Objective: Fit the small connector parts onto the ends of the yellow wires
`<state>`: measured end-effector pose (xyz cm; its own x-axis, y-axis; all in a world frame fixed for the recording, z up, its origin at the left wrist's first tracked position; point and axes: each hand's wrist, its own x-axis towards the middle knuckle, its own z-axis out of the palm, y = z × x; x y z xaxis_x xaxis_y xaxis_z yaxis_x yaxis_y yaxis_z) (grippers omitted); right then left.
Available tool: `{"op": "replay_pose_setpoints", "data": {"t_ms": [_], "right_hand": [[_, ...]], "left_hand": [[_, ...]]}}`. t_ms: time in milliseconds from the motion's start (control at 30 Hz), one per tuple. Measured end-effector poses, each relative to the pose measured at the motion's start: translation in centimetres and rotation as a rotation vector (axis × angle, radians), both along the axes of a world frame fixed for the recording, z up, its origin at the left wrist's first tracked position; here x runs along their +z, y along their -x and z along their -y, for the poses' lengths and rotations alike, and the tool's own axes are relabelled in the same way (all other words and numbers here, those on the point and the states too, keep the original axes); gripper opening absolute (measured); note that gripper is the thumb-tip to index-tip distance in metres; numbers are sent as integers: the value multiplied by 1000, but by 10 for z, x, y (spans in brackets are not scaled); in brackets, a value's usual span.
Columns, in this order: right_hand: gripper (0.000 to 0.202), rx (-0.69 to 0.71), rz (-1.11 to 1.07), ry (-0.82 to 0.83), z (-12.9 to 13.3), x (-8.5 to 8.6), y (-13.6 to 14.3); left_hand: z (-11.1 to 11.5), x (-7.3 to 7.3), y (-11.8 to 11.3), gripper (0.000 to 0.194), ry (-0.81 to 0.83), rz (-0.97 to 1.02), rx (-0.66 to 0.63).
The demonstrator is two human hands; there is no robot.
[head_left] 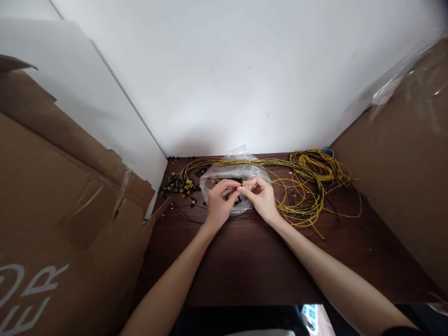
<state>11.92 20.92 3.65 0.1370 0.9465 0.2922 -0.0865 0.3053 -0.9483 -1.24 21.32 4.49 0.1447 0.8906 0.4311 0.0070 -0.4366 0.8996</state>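
Note:
My left hand point(222, 198) and my right hand point(261, 196) meet fingertip to fingertip above a clear plastic bag point(210, 175). A small yellow connector point(244, 184) shows between the pinched fingers of my right hand. My left thumb and fingers are pinched close against it; what lies between them is too small to make out. Loose yellow and black connectors point(234, 199) lie in the bag under my hands. To the left sits a pile of similar connectors point(184, 187), joined to long yellow wires point(224, 162) that run behind the bag.
Coiled yellow wires point(311, 168) spread over the right of the dark wooden table point(245, 261). Cardboard boxes stand on the left point(70, 200) and right point(402, 149). A white wall point(245, 84) closes off the back. Thin black wires point(187, 213) lie left of the bag.

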Motion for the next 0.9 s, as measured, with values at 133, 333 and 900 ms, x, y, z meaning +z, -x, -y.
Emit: {"op": "replay_pose_setpoints", "data": {"t_ms": [133, 333, 900], "right_hand": [[27, 24, -15, 31, 0, 0, 0], [26, 49, -53, 63, 1, -1, 2], [22, 44, -12, 82, 3, 0, 2]], "left_hand": [[-1, -2, 1, 9, 4, -55, 35], [-2, -6, 3, 10, -25, -114, 58], [-3, -4, 3, 14, 34, -110, 121]]}}
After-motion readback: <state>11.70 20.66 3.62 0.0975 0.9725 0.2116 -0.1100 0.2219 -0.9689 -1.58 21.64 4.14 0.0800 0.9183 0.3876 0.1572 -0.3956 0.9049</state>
